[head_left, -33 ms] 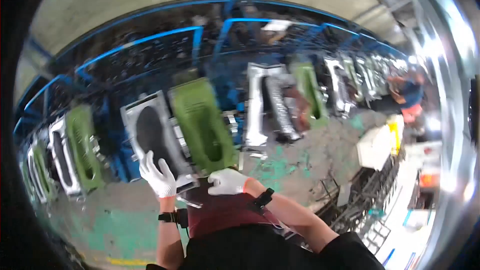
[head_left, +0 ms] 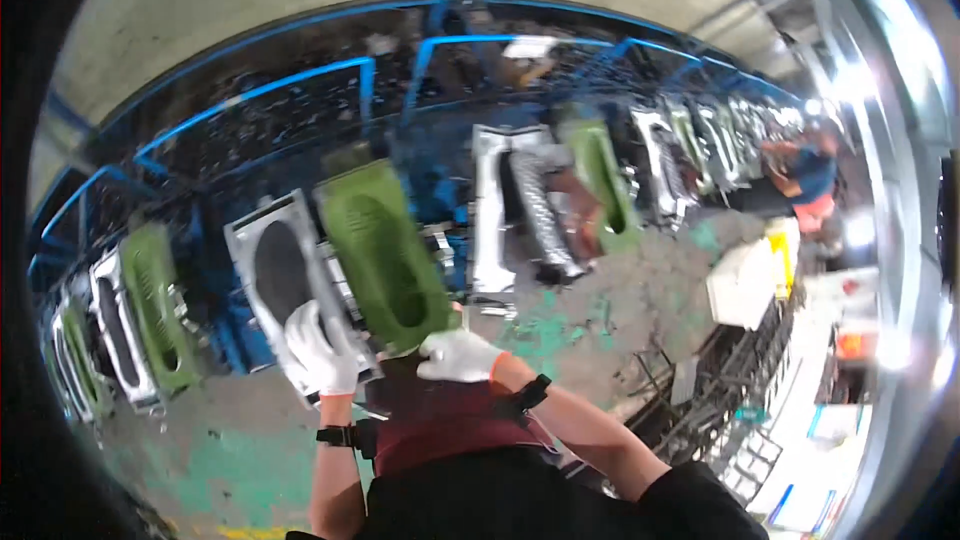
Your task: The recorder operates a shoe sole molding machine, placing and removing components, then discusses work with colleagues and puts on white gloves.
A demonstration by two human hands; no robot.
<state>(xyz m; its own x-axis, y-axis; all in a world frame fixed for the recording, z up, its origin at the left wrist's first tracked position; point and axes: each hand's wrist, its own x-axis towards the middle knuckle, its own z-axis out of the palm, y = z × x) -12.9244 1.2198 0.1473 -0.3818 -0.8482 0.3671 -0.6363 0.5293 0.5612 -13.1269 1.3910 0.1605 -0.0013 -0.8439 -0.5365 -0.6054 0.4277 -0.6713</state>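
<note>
In front of me a mould stands spread in two halves: a grey metal half (head_left: 243, 245) with a dark sole-shaped oval, and a green half (head_left: 357, 195) with a long foot-shaped hollow. My left hand (head_left: 325, 355), in a white knit glove, lies over the lower part of the grey half, fingers extended toward the dark oval. At the bottom edge of the green half is my right hand (head_left: 458, 355), gloved alike, its fingers curled in. What they close on, if anything, is hidden. Both wrists wear dark straps.
More grey-and-green moulds (head_left: 150, 290) line the blue frame (head_left: 270, 90) on both sides. To the right stand a white container (head_left: 742, 285) and a dark metal rack (head_left: 700, 420). Farther back, a person in blue (head_left: 812, 175) is at the row. The floor (head_left: 215, 470) has green patches.
The moulds sit slightly farther left in view. My left hand's fingers, spread before, are closer together and lie over the grey half. My right hand stays at the green half's lower edge.
</note>
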